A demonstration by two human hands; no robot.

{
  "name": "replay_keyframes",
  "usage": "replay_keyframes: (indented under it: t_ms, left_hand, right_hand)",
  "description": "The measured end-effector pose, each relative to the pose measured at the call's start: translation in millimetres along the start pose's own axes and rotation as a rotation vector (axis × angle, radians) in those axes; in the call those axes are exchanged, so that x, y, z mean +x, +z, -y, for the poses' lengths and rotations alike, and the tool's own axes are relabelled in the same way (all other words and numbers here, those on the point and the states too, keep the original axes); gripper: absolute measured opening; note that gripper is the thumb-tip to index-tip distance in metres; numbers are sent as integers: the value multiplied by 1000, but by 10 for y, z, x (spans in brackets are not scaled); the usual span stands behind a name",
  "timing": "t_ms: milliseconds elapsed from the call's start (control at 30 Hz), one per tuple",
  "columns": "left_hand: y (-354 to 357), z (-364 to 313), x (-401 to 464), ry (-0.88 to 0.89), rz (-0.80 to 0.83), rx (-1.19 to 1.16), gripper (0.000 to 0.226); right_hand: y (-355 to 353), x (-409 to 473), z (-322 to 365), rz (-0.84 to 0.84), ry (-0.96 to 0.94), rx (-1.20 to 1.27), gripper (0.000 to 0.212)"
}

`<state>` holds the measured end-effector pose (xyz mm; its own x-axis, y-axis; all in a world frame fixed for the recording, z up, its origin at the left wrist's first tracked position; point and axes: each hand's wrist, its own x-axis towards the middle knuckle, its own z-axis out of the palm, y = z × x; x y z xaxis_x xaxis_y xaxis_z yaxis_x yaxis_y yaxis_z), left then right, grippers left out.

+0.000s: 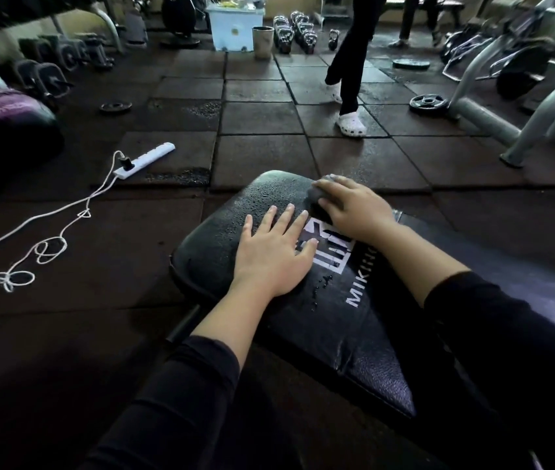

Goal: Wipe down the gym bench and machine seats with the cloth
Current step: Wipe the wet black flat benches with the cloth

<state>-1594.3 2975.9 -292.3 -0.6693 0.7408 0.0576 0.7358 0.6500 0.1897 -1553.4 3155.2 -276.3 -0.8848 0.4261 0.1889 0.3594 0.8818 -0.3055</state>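
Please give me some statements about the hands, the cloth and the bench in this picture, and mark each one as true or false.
1. The left hand lies flat on the bench with straight fingers. True.
2. The cloth is under the left hand. False: it is under the right hand, near the far end of the bench.
3. Water drops sit on the far end of the bench. True.
4. The power strip lies on the bench. False: it lies on the floor, to the left of the bench.
5. A person in white shoes stands on the floor beyond the bench. True.
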Motion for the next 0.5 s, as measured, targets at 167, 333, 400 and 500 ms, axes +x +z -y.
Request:
replay_keyframes:
  t_ms: [167, 333, 400, 500]
  left_hand:
    - [6, 15, -17, 6, -7, -24, 60]
    - [13, 6, -19, 14, -21, -30, 61]
    - [6, 3, -17, 10, -19, -25, 61]
    - [-8, 0, -16, 5, -14, -17, 62]
  right_hand:
    - [-186, -158, -359, -33, 109, 0, 41]
    - [-138, -659, -129, -111, 56, -60, 41]
    - [-24, -632, 37, -120, -2, -55, 41]
    - [63, -292, 175, -83, -17, -20, 41]
